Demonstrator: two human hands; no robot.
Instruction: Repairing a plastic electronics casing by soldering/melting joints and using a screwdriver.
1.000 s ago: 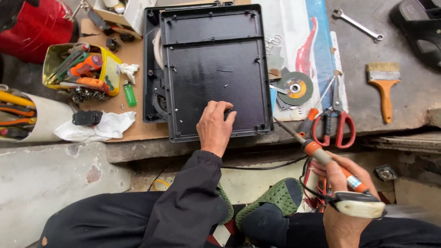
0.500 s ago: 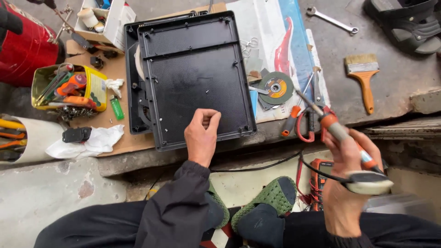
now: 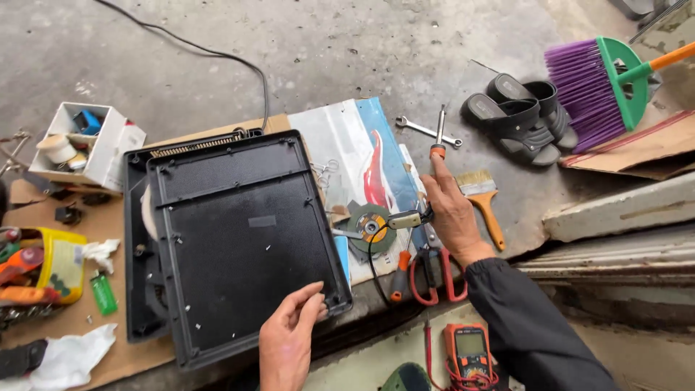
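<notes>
Screwdriver (image 3: 439, 137) upright, right hand (image 3: 452, 213) grip closed around its handle; left hand (image 3: 289, 340) grip loosely spread, fingertips touching black panel (image 3: 239, 239)

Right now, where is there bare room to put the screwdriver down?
Bare concrete lies beyond the spanner, left of the sandals, and in front of the paintbrush. Crowded: between the black panel and right hand, with disc and scissors; also the cardboard's left edge.

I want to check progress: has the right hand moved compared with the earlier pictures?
Yes. The right hand, holding a screwdriver, went forward past the red scissors, beside the paintbrush.
</notes>
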